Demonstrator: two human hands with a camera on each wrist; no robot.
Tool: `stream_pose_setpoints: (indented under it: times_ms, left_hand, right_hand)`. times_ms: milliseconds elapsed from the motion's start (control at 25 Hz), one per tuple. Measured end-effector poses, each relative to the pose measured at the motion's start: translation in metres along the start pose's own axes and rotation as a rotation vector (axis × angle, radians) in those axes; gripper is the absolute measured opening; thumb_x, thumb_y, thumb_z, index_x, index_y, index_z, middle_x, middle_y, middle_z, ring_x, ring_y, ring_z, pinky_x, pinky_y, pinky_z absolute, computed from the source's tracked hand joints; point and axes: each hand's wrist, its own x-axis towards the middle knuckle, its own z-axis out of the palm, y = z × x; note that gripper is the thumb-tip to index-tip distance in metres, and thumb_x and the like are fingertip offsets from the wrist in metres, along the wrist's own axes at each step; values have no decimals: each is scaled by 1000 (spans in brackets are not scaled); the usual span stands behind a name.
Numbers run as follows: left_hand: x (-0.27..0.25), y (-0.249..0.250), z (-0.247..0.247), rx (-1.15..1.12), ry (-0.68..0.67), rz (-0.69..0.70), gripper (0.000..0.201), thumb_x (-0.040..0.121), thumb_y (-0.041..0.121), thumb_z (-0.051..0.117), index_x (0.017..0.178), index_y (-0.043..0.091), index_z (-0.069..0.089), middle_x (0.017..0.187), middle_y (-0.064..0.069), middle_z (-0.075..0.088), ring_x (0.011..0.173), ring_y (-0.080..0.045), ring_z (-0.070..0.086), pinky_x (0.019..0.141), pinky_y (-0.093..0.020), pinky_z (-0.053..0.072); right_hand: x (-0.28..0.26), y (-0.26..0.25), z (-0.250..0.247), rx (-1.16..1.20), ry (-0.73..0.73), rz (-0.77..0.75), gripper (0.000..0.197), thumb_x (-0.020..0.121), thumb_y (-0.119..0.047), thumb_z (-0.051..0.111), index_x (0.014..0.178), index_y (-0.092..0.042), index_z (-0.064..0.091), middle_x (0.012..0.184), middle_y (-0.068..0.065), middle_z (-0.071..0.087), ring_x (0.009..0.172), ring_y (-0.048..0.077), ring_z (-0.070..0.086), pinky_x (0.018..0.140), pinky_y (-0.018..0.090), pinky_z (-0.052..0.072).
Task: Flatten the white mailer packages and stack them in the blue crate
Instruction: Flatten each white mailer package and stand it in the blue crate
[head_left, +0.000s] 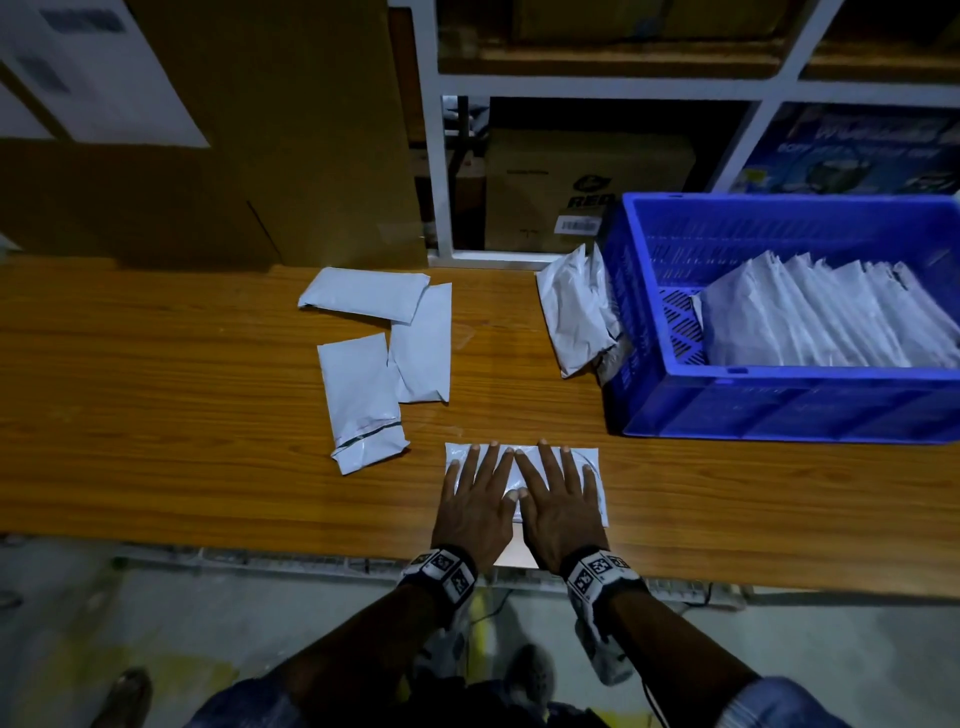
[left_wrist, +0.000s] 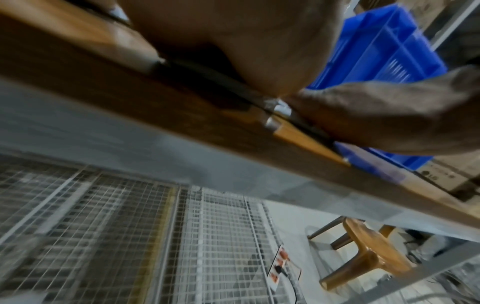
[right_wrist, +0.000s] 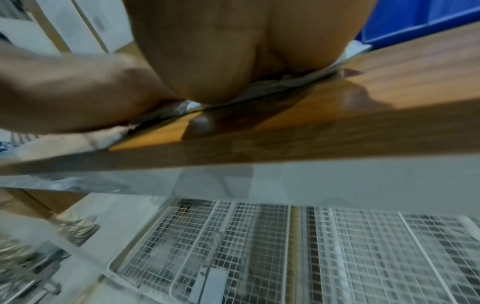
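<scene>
A white mailer (head_left: 587, 462) lies flat near the front edge of the wooden table (head_left: 156, 441). Both my hands press down on it side by side with straight, spread fingers: left hand (head_left: 475, 499), right hand (head_left: 558, 499). The right wrist view shows the right palm (right_wrist: 246, 51) on the crinkled mailer (right_wrist: 272, 84) at the table edge. The left wrist view shows the left palm (left_wrist: 246, 41) on the table. The blue crate (head_left: 779, 405) stands at the right with several white mailers (head_left: 831, 317) leaning inside it.
Three more white mailers (head_left: 363, 395) lie on the table's middle left. A crumpled mailer (head_left: 571, 312) leans against the crate's left wall. Cardboard boxes and a white shelf rack stand behind the table. A brown stool (left_wrist: 363, 253) and wire mesh are below.
</scene>
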Motion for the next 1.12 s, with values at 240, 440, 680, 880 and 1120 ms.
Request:
stream_pose_setpoints:
  times_ms: [240,440,680,880,1120]
  left_hand:
    - [1,8,-3,73,59,58,56,106,41,32,158,21,26,167,-2,14,155,-28,8,123,-52,6]
    - [-3,8,8,68,9,26,59,105,41,21,160,20,15,168,0,9,155,-28,1,121,-52,4]
    - [1,9,3,59,-2,11,59,101,44,23,156,23,31,164,1,26,152,-26,20,118,-49,10]
    - [0,9,5,35,19,9,60,101,44,26,157,23,28,165,2,20,153,-26,19,119,-49,8]
    - [0,20,6,84,63,48,64,103,44,40,159,19,22,167,-4,16,154,-33,8,119,-59,17]
  right_hand:
    - [3,10,-9,69,-102,-74,68,87,-47,0,154,-40,-6,160,-5,-25,145,20,-29,116,45,-17]
    - [12,22,-8,131,-177,-121,55,97,-35,16,152,-36,17,162,-5,-20,144,22,-31,119,54,-7]
    - [-8,17,-18,163,19,3,53,103,-45,11,154,-42,-1,160,-8,-22,148,18,-22,120,46,-10]
    - [-9,14,-2,98,30,60,54,103,-45,10,155,-39,-2,163,-4,-18,149,19,-18,121,48,-4]
    - [-5,18,-7,102,-36,39,55,103,-43,12,156,-36,-2,161,-2,-24,148,21,-24,119,47,-11]
